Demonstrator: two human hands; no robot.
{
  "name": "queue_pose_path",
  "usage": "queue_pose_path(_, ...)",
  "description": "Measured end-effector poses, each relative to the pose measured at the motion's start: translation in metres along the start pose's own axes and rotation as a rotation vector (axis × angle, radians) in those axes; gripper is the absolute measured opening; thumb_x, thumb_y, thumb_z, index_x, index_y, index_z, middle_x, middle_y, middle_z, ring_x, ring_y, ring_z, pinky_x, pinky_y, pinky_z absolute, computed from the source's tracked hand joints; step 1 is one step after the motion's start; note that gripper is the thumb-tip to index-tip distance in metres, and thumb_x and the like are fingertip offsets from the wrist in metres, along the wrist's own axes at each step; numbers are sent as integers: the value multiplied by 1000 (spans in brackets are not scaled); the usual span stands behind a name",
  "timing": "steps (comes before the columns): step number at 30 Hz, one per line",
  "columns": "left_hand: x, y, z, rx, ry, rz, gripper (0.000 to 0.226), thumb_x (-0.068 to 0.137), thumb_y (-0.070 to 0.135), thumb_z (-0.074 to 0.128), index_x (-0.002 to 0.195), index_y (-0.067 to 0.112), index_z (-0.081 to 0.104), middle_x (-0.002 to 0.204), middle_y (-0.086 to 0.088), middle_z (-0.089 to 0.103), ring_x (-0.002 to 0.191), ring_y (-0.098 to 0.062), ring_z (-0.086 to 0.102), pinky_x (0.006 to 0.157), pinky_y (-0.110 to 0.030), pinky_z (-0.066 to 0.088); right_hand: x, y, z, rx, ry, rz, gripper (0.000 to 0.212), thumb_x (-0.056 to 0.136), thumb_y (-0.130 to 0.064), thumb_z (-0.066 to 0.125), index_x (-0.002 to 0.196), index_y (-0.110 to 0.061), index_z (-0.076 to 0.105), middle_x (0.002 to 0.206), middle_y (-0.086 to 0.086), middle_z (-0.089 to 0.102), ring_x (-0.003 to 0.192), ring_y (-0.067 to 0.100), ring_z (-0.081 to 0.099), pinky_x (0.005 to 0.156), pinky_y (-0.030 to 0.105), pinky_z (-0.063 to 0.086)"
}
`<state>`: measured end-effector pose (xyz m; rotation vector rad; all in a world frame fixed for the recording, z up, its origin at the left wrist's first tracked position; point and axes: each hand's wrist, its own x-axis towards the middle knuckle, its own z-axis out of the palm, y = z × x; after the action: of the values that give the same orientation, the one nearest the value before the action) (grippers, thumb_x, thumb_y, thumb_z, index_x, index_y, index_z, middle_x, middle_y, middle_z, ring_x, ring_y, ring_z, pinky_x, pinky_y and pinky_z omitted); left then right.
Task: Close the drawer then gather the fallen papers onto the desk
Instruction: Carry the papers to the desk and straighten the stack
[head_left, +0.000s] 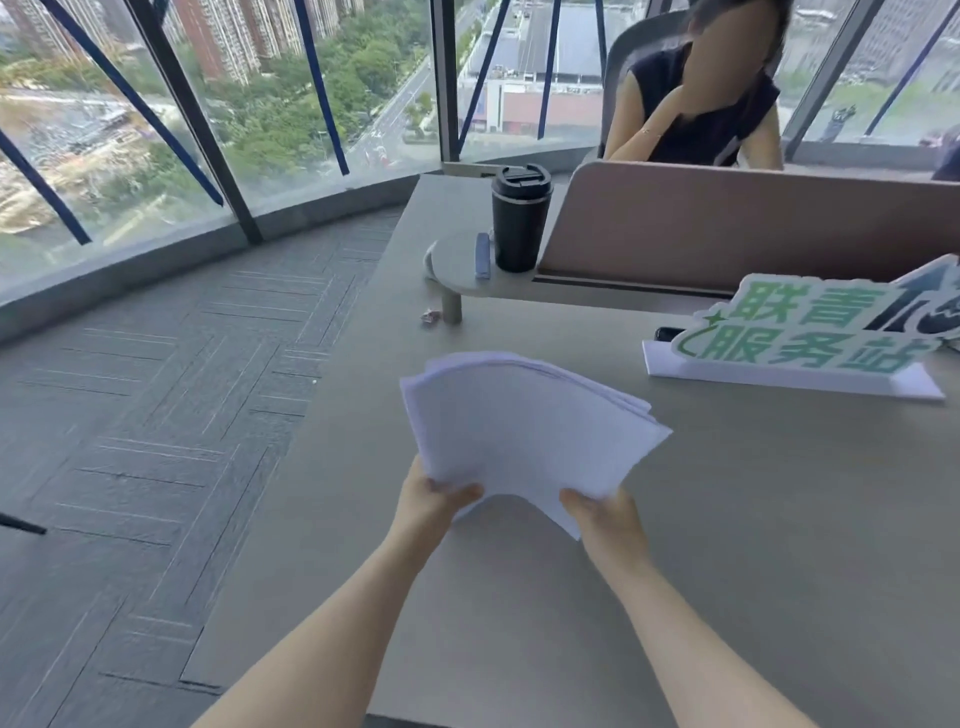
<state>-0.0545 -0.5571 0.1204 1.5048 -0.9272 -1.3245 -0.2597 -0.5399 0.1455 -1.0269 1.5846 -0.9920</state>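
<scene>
A stack of white papers (524, 431) hangs over the grey desk (753, 519), slightly fanned and bowed upward. My left hand (428, 501) pinches its near left corner and my right hand (605, 517) grips its near right edge. The far end of the sheets floats just above the desktop. No drawer shows in this view.
A green and white sign (810, 332) stands on the desk at the right. A black travel cup (521, 218) and a blue pen (483, 254) sit on a small raised shelf (452, 260) by a tan divider (753, 223). A person sits behind it. Carpet floor (156, 415) lies left.
</scene>
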Motion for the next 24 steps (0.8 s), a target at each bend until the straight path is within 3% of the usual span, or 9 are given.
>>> queue_pose_path(2,14,-11,-11,44,58,-26,36,64,11,70,100,6,64,88,-2,69,79,-17,62,67,-25,49,12,5,18,-10,63,25,19,84,-6,57,66,-10,62,55,-11,53,60,15,46,51,24,34)
queue_pose_path(4,29,-12,-21,61,138,-16,20,69,12,67,82,-2,61,75,-3,59,71,-16,50,65,-32,38,23,-1,34,-1,124,-15,18,86,-9,57,70,-16,63,52,-15,53,51,8,45,52,25,36)
queue_pose_path(8,57,0,-62,157,214,28,19,77,7,67,69,2,50,66,-3,49,62,-17,39,58,-32,31,52,-19,76,-86,39,-24,14,86,-10,56,94,-12,67,80,-4,69,69,14,63,61,28,46)
queue_pose_path(11,79,-6,-105,312,259,-57,16,76,9,66,72,2,52,66,-3,52,63,-20,43,57,-33,32,77,-17,119,-241,-128,100,21,88,-7,55,106,-7,67,93,9,70,80,25,65,68,30,50)
queue_pose_path(15,98,-18,-143,444,283,-145,10,79,11,63,77,11,53,71,-1,56,66,-23,51,53,-30,36,98,-8,170,-238,-214,224,26,86,-3,55,107,6,67,110,28,70,94,36,69,84,44,56)
queue_pose_path(18,111,-20,-160,571,301,-185,11,82,16,60,80,12,51,77,-2,55,67,-21,50,50,-28,32,108,0,195,-240,-231,253,26,85,-3,57,109,3,65,112,23,70,100,36,68,89,46,55)
queue_pose_path(22,122,-23,-169,695,333,-259,13,79,24,59,79,14,51,83,-4,59,74,-27,53,58,-30,36,116,6,211,-350,-222,229,23,83,-10,57,105,-7,64,108,14,71,87,28,65,77,35,53)
queue_pose_path(24,122,-23,-169,739,361,-305,19,78,27,60,91,16,54,88,-3,60,79,-26,54,65,-31,39,116,4,214,-515,-206,206,21,82,-22,58,101,-15,60,102,5,69,84,26,64,71,33,52)
